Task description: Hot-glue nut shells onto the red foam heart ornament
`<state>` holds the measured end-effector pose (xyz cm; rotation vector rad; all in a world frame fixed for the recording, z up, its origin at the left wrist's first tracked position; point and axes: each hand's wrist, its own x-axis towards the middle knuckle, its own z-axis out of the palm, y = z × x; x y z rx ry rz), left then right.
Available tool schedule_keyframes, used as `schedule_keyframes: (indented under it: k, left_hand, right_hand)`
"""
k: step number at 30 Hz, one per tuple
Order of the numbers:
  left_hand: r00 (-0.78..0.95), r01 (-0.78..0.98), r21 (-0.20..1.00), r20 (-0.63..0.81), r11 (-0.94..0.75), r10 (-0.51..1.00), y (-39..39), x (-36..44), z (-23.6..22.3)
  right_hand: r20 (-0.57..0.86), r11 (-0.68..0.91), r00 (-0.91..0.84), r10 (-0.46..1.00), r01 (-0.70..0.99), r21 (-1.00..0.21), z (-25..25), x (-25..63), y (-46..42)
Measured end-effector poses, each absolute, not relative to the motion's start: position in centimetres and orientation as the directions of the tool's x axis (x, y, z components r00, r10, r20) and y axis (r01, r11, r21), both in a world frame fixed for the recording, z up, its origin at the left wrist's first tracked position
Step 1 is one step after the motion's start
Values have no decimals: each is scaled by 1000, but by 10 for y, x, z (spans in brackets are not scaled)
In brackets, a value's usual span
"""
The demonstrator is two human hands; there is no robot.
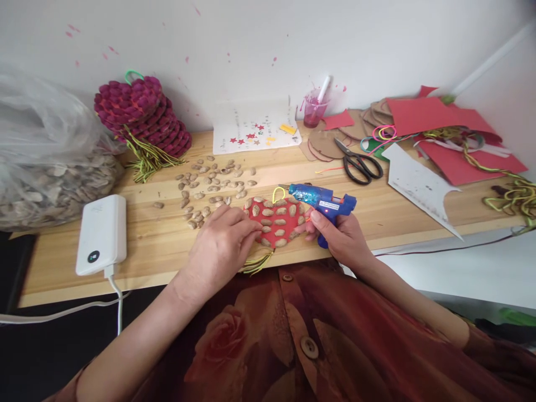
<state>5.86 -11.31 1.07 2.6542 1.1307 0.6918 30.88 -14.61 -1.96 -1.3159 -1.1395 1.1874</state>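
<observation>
A red heart-shaped piece (pixel 277 224) covered with several pale shells lies at the near edge of the wooden table (pixel 159 240). My left hand (pixel 221 245) rests on the heart's left side, fingers pressed together on a shell there. My right hand (pixel 340 237) is wrapped round the handle of a blue glue gun (pixel 320 200), whose nozzle points left over the top of the heart. A yellow loop (pixel 278 194) sits at the heart's top, and green-yellow strings (pixel 257 262) hang from its bottom.
Loose shells (pixel 209 187) are scattered behind the heart. A white power bank (pixel 101 233) with a cable lies left, beside a plastic bag of shells (pixel 50 178). Finished purple pieces (pixel 142 114), black scissors (pixel 360 164), a paper sheet (pixel 253 131), a pink cup (pixel 314 109) and red sheets (pixel 444 120) line the back.
</observation>
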Motion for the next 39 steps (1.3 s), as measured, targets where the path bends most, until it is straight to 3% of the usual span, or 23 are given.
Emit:
schedule_keyframes:
  k: [16,29,39]
  left_hand:
    - [651,659,245,287,-711,703,-103,71,7]
    - [660,663,260,240,-702,712,-104,74,4]
    - [689,672,179,203,-718,695,-107,81,8]
  right_hand:
    - [-59,-61,67,996,22,-998,-17,308,-146]
    - [-50,-51,68,996,13,-999,-17,308,-146]
    - [-43,-44,73,996,24,-999,-17,309,-146]
